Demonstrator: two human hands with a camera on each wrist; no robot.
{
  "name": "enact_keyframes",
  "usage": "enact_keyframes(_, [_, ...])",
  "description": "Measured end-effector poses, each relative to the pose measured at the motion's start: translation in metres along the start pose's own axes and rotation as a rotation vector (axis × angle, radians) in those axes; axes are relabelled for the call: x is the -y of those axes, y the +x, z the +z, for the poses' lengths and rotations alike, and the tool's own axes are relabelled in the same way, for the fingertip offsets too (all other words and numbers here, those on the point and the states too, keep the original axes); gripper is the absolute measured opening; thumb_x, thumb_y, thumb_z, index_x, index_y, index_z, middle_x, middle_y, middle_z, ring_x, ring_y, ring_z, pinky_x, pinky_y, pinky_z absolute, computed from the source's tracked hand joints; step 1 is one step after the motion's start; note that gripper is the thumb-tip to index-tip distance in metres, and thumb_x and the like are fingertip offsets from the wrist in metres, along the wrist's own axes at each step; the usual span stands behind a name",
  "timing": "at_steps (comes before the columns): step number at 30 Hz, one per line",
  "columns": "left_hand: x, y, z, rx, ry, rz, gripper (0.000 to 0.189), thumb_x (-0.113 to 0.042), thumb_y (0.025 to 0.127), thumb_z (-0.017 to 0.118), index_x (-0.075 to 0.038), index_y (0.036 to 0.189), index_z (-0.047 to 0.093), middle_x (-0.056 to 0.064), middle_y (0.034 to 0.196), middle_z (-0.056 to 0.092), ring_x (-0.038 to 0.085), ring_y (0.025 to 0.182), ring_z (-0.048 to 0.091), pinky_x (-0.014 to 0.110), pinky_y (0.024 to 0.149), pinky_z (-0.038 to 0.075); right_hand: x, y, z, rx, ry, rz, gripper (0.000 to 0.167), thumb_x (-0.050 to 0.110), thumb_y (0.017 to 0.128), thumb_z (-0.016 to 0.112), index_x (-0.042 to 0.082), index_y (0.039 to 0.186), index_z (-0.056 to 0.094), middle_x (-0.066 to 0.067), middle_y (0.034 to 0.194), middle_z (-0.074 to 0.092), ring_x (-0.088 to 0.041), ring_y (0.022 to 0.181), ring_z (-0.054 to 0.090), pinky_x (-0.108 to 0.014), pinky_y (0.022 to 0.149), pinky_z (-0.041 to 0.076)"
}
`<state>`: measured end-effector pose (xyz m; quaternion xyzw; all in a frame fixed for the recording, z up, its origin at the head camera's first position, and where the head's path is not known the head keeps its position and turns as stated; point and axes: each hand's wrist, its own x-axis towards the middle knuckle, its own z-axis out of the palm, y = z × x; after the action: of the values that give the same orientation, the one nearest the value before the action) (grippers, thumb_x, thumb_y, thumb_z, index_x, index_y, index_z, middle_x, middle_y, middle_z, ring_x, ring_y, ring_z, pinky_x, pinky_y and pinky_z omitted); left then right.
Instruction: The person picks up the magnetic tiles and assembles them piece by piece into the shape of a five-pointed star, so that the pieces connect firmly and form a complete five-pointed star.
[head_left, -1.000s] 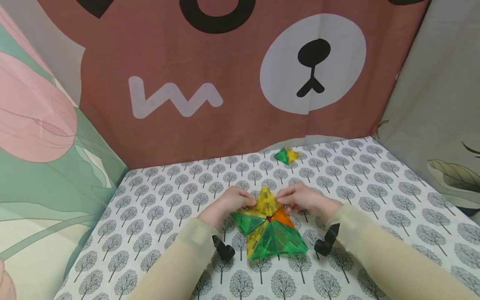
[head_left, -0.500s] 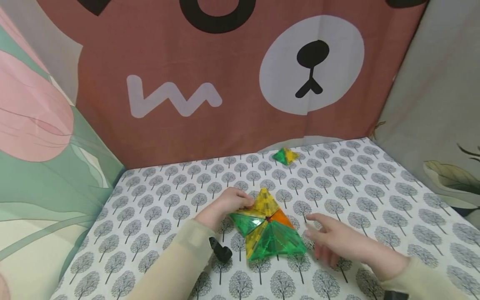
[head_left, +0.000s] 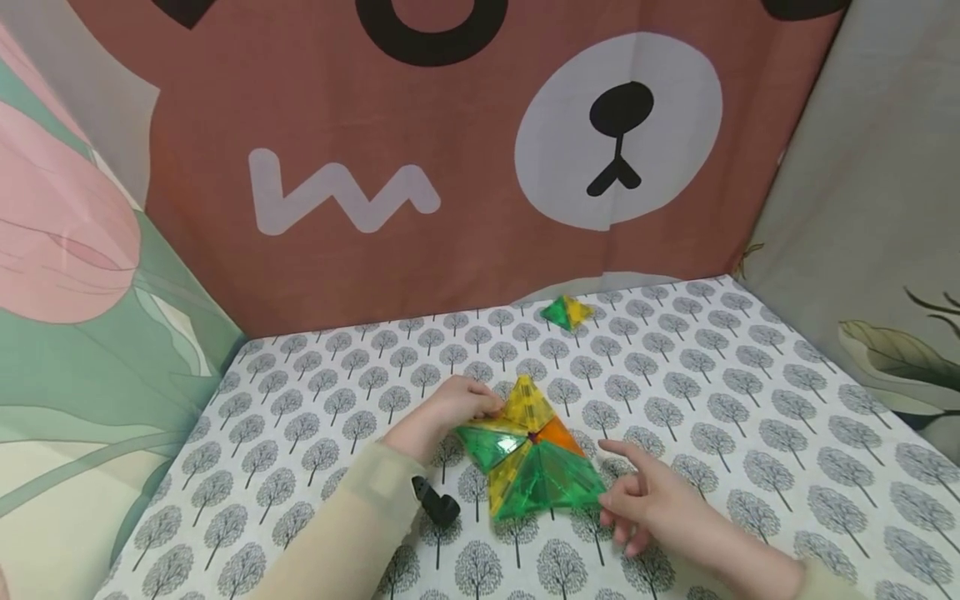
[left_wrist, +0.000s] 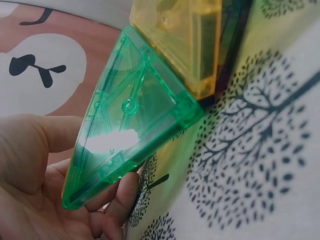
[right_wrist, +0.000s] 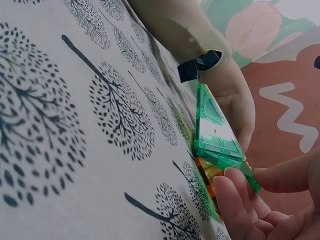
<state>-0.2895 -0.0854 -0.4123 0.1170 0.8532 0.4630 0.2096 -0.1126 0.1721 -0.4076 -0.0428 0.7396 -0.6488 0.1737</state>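
A star-shaped build of translucent magnetic tiles (head_left: 551,479), in yellow, green and orange, sits in the middle of the table in the head view. My left hand (head_left: 456,406) pinches its left point, thumb behind the green triangle (left_wrist: 122,112) and fingers curled under it in the left wrist view. At the lower right green corner, my right hand (head_left: 652,504) holds the tip between thumb and fingers, with the index finger pointing outward. The right wrist view shows that green tip (right_wrist: 250,176) between thumb and fingertips.
A small green and yellow tile pyramid (head_left: 566,312) stands near the table's back edge. The tree-print cloth (head_left: 300,400) covers the table. Printed fabric hangs behind, with a bear face (head_left: 450,267), and on both sides.
My right hand has let go of the star's yellow top, swung down to the right, and come to the lower right green corner. My left hand has stayed at the left point.
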Motion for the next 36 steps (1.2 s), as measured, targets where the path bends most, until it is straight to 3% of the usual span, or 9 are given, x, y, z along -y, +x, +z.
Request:
enact_keyframes(9, [0.006, -0.009, -0.007, 0.007, -0.047, -0.02, 0.02, -0.019, 0.093, 0.067, -0.005, 0.104, 0.073, 0.002, 0.091, 0.072, 0.019, 0.088, 0.064, 0.038, 0.084, 0.052, 0.003, 0.01, -0.013, -0.047, -0.02, 0.004, 0.082, 0.003, 0.094, 0.061, 0.001, 0.156, 0.007, -0.022, 0.086, 0.064, -0.028, 0.066, 0.064, -0.045, 0.057, 0.059])
enact_keyframes(13, [0.008, -0.017, -0.01, 0.014, -0.055, -0.031, 0.017, -0.015, 0.091, 0.064, -0.004, 0.103, 0.07, 0.002, 0.093, 0.071, 0.02, 0.089, 0.063, 0.044, 0.088, 0.05, 0.002, 0.018, -0.021, -0.114, -0.015, 0.022, 0.08, 0.002, 0.095, 0.06, 0.002, 0.156, 0.008, -0.022, 0.086, 0.065, -0.029, 0.07, 0.065, -0.046, 0.057, 0.059])
enact_keyframes(20, [0.015, -0.035, -0.013, -0.003, -0.095, -0.039, 0.011, -0.014, 0.093, 0.062, -0.004, 0.094, 0.064, 0.002, 0.089, 0.073, 0.02, 0.088, 0.063, 0.059, 0.101, 0.037, 0.004, 0.036, -0.031, -0.223, 0.022, 0.054, 0.075, 0.0, 0.096, 0.056, 0.005, 0.157, 0.011, -0.022, 0.089, 0.064, -0.029, 0.076, 0.065, -0.044, 0.061, 0.06])
enact_keyframes(25, [0.02, -0.047, -0.013, -0.006, -0.094, -0.026, 0.009, -0.013, 0.091, 0.061, -0.005, 0.093, 0.064, 0.002, 0.088, 0.074, 0.019, 0.087, 0.062, 0.054, 0.098, 0.039, 0.007, 0.05, -0.039, -0.23, -0.004, 0.017, 0.075, -0.001, 0.096, 0.054, 0.0, 0.156, 0.009, -0.022, 0.094, 0.066, -0.032, 0.082, 0.067, -0.044, 0.064, 0.06])
enact_keyframes(28, [0.021, -0.054, -0.011, -0.014, -0.104, -0.05, 0.01, -0.016, 0.087, 0.065, -0.007, 0.09, 0.065, 0.001, 0.087, 0.072, 0.018, 0.086, 0.062, 0.05, 0.097, 0.039, 0.008, 0.058, -0.042, -0.233, -0.01, 0.012, 0.074, -0.001, 0.097, 0.053, -0.001, 0.156, 0.008, -0.022, 0.101, 0.067, -0.033, 0.088, 0.068, -0.045, 0.066, 0.06])
enact_keyframes(34, [0.023, -0.06, -0.007, -0.026, -0.128, -0.049, 0.012, -0.016, 0.084, 0.068, -0.007, 0.088, 0.062, 0.003, 0.083, 0.069, 0.018, 0.078, 0.057, 0.034, 0.074, 0.041, 0.008, 0.063, -0.038, -0.213, 0.033, 0.032, 0.076, 0.003, 0.097, 0.054, 0.0, 0.156, 0.007, -0.027, 0.113, 0.063, -0.035, 0.094, 0.068, -0.046, 0.071, 0.06])
enact_keyframes(36, [0.022, -0.062, -0.007, -0.025, -0.135, -0.043, 0.012, -0.016, 0.085, 0.067, -0.006, 0.089, 0.062, 0.003, 0.084, 0.07, 0.017, 0.078, 0.057, 0.031, 0.072, 0.04, 0.007, 0.062, -0.035, -0.191, 0.049, 0.025, 0.075, 0.004, 0.098, 0.054, -0.002, 0.156, 0.006, -0.029, 0.116, 0.06, -0.036, 0.096, 0.067, -0.045, 0.073, 0.06])
